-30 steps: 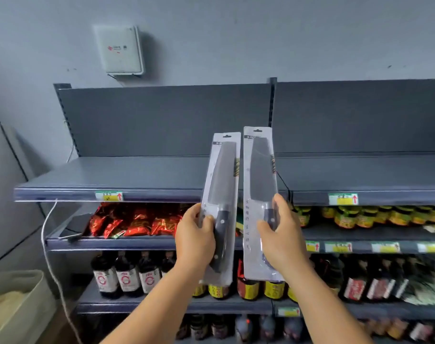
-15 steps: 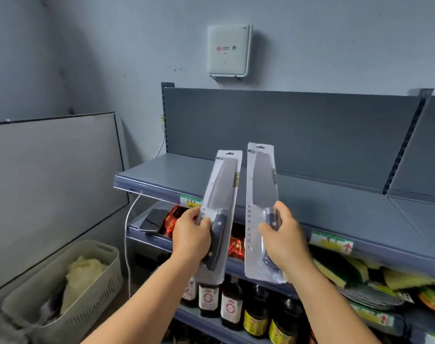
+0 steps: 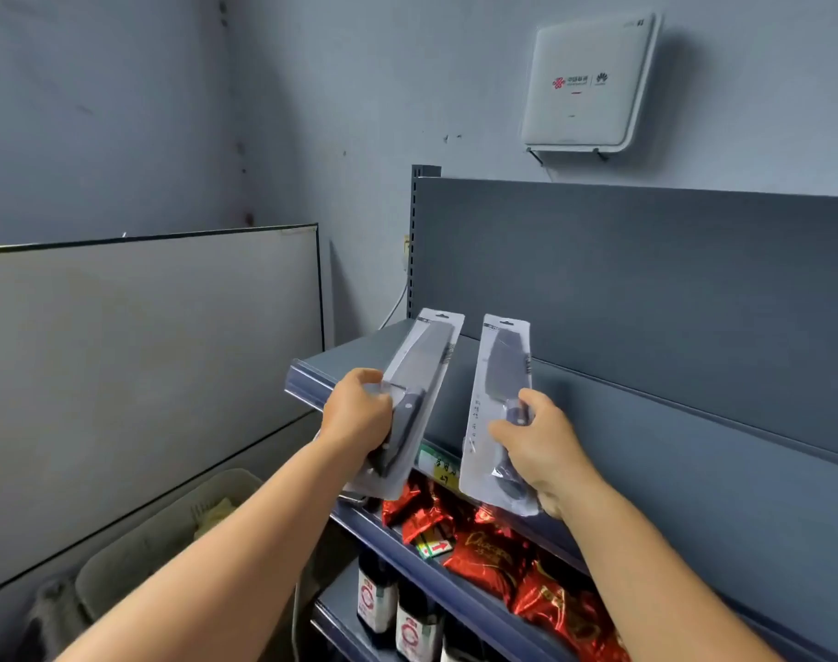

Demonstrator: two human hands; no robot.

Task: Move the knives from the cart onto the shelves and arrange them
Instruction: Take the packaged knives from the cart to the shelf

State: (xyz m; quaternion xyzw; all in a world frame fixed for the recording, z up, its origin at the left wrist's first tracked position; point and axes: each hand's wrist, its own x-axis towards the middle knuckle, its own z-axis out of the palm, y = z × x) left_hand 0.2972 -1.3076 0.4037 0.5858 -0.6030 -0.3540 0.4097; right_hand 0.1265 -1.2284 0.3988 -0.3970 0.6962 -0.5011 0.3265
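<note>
From my remote view through the head camera, the person's left hand and right hand each hold up a packaged knife in front of the top shelf of a grey store rack. The left hand's fingers are curled around the handle end of the left knife, whose blister pack tilts to the right with its tip over the shelf's left corner. The right hand grips the lower part of the right knife, held nearly upright just beside the first; the two packs do not touch. Below the top shelf lie red snack packets and, lower still, dark bottles with white labels. A white wall box hangs above the rack, and a pale basket sits at lower left.
</note>
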